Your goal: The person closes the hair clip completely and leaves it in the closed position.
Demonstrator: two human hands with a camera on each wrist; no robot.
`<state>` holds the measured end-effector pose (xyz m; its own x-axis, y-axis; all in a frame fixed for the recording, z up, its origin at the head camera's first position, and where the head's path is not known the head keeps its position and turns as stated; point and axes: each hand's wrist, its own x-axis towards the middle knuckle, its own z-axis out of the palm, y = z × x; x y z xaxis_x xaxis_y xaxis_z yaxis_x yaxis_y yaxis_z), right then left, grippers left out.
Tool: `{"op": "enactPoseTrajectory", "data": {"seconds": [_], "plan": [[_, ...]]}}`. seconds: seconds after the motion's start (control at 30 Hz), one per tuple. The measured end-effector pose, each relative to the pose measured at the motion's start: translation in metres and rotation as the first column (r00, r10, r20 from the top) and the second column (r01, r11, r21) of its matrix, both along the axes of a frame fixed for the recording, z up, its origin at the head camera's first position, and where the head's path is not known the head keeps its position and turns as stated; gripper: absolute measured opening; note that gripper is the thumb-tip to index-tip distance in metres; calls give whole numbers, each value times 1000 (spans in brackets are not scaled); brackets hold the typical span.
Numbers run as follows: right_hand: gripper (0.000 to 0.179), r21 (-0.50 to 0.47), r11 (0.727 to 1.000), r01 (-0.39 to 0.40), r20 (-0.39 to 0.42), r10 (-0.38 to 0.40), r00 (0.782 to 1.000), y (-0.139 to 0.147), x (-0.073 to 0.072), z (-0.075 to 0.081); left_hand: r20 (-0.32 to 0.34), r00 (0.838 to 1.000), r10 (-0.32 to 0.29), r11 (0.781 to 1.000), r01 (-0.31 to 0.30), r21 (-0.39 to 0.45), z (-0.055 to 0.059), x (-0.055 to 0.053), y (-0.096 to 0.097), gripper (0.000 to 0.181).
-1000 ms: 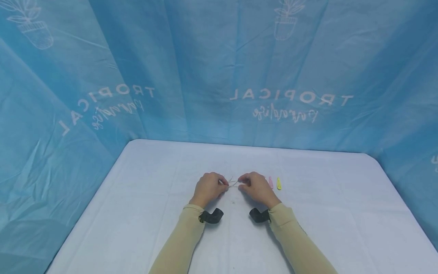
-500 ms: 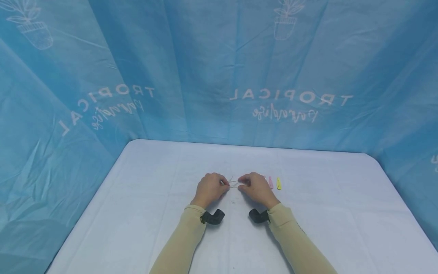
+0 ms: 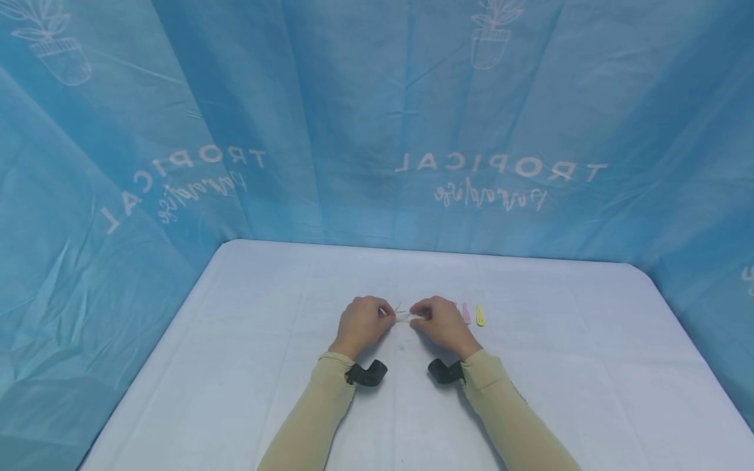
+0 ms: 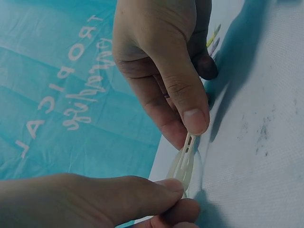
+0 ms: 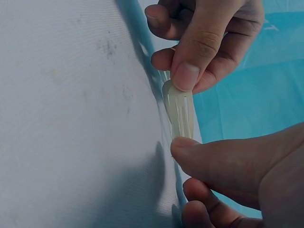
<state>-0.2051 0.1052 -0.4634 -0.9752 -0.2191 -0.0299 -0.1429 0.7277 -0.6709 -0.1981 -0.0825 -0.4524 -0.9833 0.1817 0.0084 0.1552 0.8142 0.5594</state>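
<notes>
A pale cream snap hair clip (image 5: 179, 107) is stretched between my two hands, just above the white cloth. My left hand (image 3: 363, 324) pinches its wide end between thumb and fingers, as the right wrist view shows. The narrow end is pinched by my right hand (image 3: 443, 324), seen from the thumb side in the left wrist view. Slots run along the clip (image 4: 183, 161), and its tips are covered by the fingertips. Close to my right hand lie a pink hair clip (image 3: 466, 314) and a yellow hair clip (image 3: 480, 315).
A white cloth (image 3: 565, 366) covers the table. Thin pale pieces (image 3: 398, 307) show just beyond my left fingertips, too small to make out. Blue printed curtains (image 3: 365, 118) hang behind and at both sides. Black wrist mounts (image 3: 368, 373) stick out below the hands.
My left hand has shifted slightly right, towards the right hand, which has hardly moved. Both keep hold of the cream hair clip. The pink and yellow clips lie where they were.
</notes>
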Motion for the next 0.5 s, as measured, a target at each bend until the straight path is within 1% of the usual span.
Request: {"op": "enactPoseTrajectory", "data": {"seconds": [0.1, 0.23, 0.5], "plan": [[23, -10, 1000, 8, 6, -8, 1000, 1, -1, -1, -7, 1000, 4, 1000, -4, 7, 1, 0, 0, 8], [22, -14, 1000, 17, -1, -17, 1000, 1, -3, 0, -34, 999, 10, 1000, -10, 18, 3, 1, 0, 7], [18, -10, 1000, 17, -49, -18, 999, 5, -3, 6, -62, 998, 25, 999, -23, 43, 1, 0, 1, 8]]}}
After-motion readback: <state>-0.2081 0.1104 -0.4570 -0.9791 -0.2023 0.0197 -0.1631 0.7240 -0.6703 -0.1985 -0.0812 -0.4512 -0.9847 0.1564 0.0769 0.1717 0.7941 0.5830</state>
